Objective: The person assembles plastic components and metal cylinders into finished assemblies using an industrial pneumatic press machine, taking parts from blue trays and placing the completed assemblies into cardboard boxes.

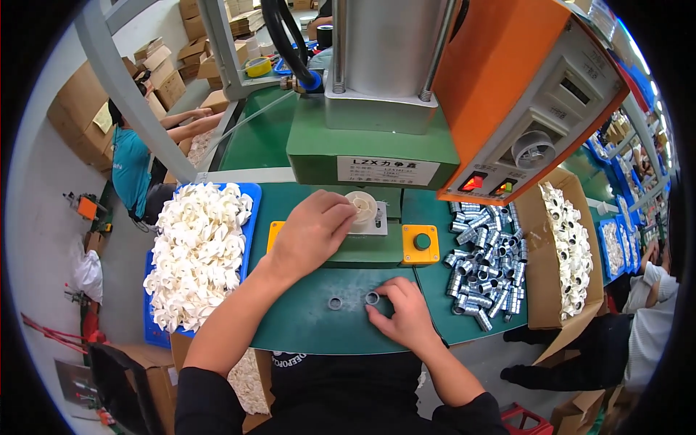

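My left hand (313,230) reaches to the press, its fingers closed at the edge of a round off-white plastic part (360,210). That part sits on the small metal plate (380,220) under the green press head (370,156). Lower on the table, my right hand (403,316) pinches a short metal sleeve (373,298) between thumb and forefinger, at the tabletop. A second metal sleeve (335,304) stands by itself to the left of it. The fingertips of the left hand are partly hidden behind its knuckles.
White plastic parts fill a blue tray (254,210) at left. Loose metal sleeves (487,264) are heaped at right, beside an open cardboard box (544,268) of white parts. A green button on a yellow housing (420,244) flanks the press; an orange control box (500,94) overhangs it. Other people sit nearby.
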